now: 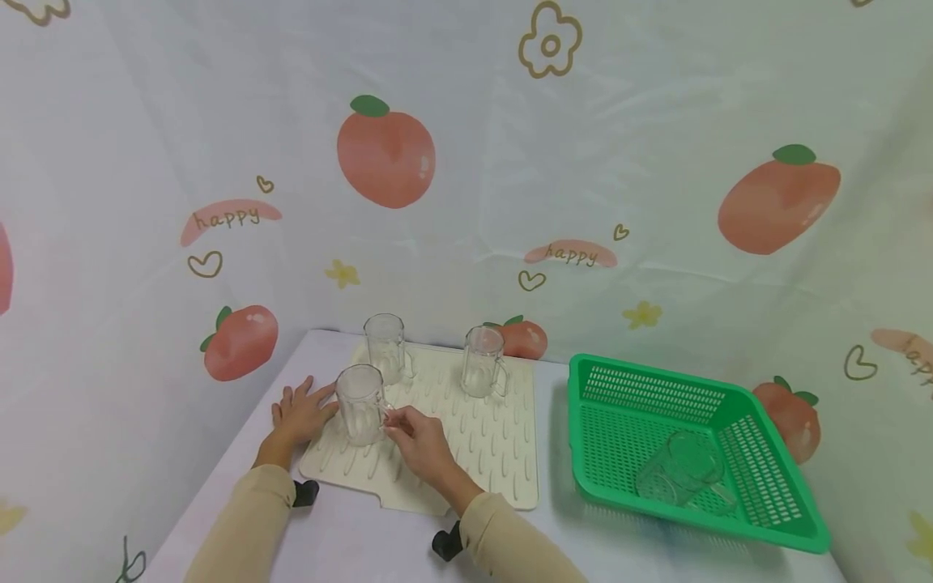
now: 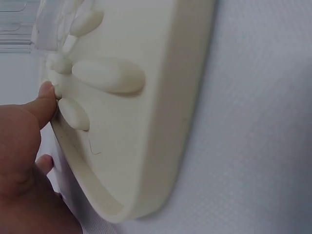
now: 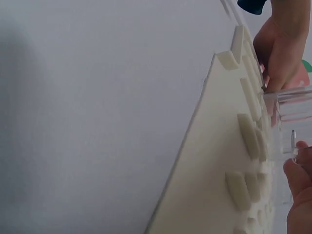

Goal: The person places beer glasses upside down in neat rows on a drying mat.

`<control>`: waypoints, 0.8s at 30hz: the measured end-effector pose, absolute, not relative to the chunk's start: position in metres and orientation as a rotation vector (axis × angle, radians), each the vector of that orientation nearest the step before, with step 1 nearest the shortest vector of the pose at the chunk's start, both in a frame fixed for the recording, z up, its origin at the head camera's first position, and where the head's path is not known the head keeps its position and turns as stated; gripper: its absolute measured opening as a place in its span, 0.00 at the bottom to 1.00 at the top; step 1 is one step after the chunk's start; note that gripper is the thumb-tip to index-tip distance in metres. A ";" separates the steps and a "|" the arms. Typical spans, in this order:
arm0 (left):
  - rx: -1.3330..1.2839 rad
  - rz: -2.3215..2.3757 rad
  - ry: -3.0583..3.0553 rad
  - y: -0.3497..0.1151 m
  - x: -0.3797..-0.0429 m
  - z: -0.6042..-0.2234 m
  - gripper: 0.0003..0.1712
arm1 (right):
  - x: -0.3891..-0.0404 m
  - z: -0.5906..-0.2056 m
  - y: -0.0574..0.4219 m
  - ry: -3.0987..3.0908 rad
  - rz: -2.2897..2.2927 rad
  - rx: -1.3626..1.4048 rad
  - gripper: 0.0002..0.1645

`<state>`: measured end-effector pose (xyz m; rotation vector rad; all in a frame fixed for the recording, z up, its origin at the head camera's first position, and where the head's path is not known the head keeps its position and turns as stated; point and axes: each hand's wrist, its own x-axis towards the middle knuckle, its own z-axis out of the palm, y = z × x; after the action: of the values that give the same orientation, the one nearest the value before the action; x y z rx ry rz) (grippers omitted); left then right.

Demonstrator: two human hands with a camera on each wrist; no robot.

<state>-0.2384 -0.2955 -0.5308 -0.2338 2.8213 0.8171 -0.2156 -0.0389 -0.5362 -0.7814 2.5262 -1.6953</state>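
Note:
A clear glass mug [image 1: 360, 409] stands upright on the left part of a cream ridged drying mat [image 1: 466, 453]. My right hand [image 1: 424, 444] pinches its handle between thumb and fingers, and in the right wrist view the fingertips [image 3: 297, 170] meet at the handle. With fingers spread, my left hand [image 1: 302, 414] rests at the left edge of the mat, beside the mug. The left wrist view shows that thumb [image 2: 45, 100] against the mat's rim. Two more glass mugs stand on the mat behind, one at the back left [image 1: 385, 350] and one at the back right [image 1: 481, 363].
A green plastic basket [image 1: 576, 429] sits on the table to the right of the mat, with another glass mug [image 1: 674, 470] lying tilted on its side in it. A white cloth [image 1: 452, 243] printed with peaches hangs behind the table. The white tabletop [image 1: 350, 534] extends in front.

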 end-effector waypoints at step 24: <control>-0.242 0.860 2.814 -0.295 -0.238 -0.535 0.35 | -0.210 -0.518 -0.036 2.701 -1.174 -0.848 0.20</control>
<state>-0.2379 -0.2955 -0.5347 -0.2421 2.8144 0.8601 -0.2105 -0.0365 -0.5181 -0.8479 2.7008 -1.1741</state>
